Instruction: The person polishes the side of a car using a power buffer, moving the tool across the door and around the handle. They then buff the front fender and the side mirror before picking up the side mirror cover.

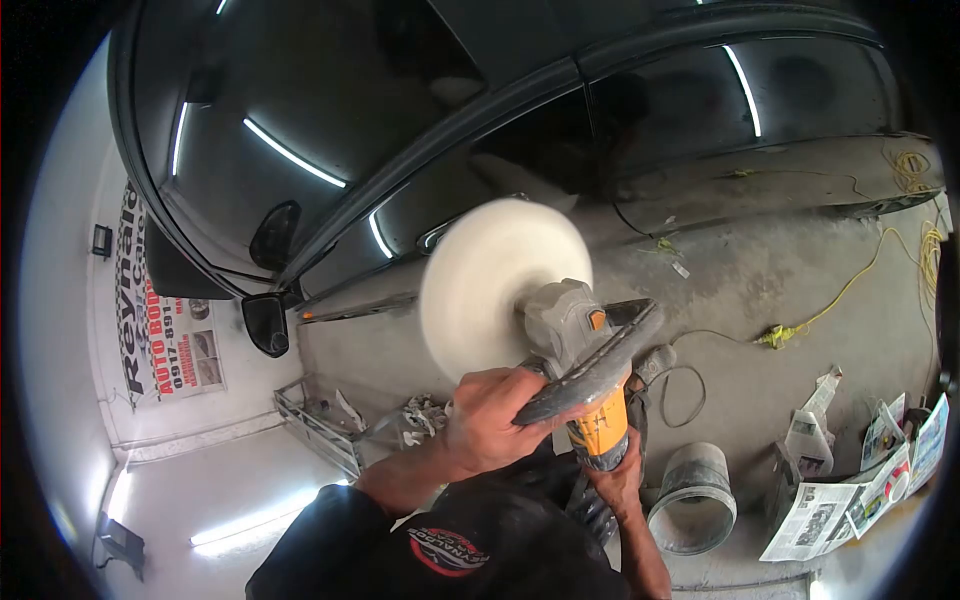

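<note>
A yellow and grey polisher (600,425) with a large round white pad (490,290) fills the middle of the view. The pad looks blurred and stands in front of the side of a glossy black car (530,150); whether it touches the door cannot be told. My left hand (490,420) is closed round the black loop handle (590,375) near the pad. Lower down, my right hand (617,470) grips the yellow body at its rear end.
A side mirror (266,325) juts out at left. A yellow cord (850,290) runs over the floor at right. A bucket (692,500) and newspapers (820,515) are at lower right, a metal frame (318,430) at lower left, and a banner (170,330) on the wall.
</note>
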Demonstrator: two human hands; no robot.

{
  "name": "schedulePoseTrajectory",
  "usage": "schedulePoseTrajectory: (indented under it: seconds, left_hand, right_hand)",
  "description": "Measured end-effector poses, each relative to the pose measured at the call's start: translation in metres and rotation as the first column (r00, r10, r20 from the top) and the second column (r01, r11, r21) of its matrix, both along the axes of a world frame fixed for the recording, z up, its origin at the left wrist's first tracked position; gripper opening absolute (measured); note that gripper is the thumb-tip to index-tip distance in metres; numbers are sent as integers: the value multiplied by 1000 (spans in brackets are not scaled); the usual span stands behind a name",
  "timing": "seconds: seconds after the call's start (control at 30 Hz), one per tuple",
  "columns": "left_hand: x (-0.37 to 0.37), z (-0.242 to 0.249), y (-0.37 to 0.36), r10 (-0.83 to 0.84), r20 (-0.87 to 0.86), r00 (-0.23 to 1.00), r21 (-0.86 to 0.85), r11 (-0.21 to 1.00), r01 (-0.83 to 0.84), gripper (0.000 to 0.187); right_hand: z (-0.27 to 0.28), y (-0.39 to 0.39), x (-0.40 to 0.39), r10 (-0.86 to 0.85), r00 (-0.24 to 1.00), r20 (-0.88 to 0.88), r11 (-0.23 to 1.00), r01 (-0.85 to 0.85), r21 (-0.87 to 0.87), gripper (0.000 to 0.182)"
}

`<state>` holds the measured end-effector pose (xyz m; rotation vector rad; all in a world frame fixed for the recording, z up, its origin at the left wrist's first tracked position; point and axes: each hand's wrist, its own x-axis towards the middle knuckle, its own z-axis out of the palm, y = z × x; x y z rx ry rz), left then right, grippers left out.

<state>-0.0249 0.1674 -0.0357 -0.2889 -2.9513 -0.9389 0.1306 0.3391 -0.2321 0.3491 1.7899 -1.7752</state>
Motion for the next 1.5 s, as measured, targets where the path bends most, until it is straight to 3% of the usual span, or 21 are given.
schedulePoseTrajectory:
  seconds: [0.23, 0.43, 0.8, 1.0, 1.1, 1.2, 1.37, 1.5]
  left_hand:
    - [-26, 17, 40, -82, 80, 993, -105, 990, 90, 31]
    - [-47, 45, 62, -18, 98, 995, -177, 984, 35, 35]
    - [-51, -8, 82, 93, 296, 951, -199, 979, -34, 32]
    - [-62, 20, 90, 83, 258, 962, -219, 975, -25, 32]
    - [-65, 44, 87, 50, 108, 993, -232, 972, -23, 35]
    - [-65, 63, 85, 98, 139, 985, -265, 962, -59, 32]
    - [-56, 51, 76, 55, 99, 994, -273, 962, -26, 37]
    - [-53, 43, 73, -21, 40, 999, -109, 994, 26, 39]
  right_hand:
    - [-9, 15, -22, 69, 996, -63, 990, -76, -117, 77]
    - [10, 33, -61, 128, 991, -37, 978, -133, -162, 74]
    - [-12, 72, -46, 173, 983, 59, 971, -160, -176, 73]
    - [-3, 76, -62, 216, 975, 43, 964, -206, -169, 76]
    - [13, 67, -79, 220, 976, -12, 955, -217, -203, 78]
    - [16, 59, -89, 220, 975, -40, 951, -224, -215, 79]
    - [7, 59, -83, 215, 974, -66, 967, -222, -128, 81]
    - [-1, 56, -68, 92, 992, -92, 992, -100, -81, 82]
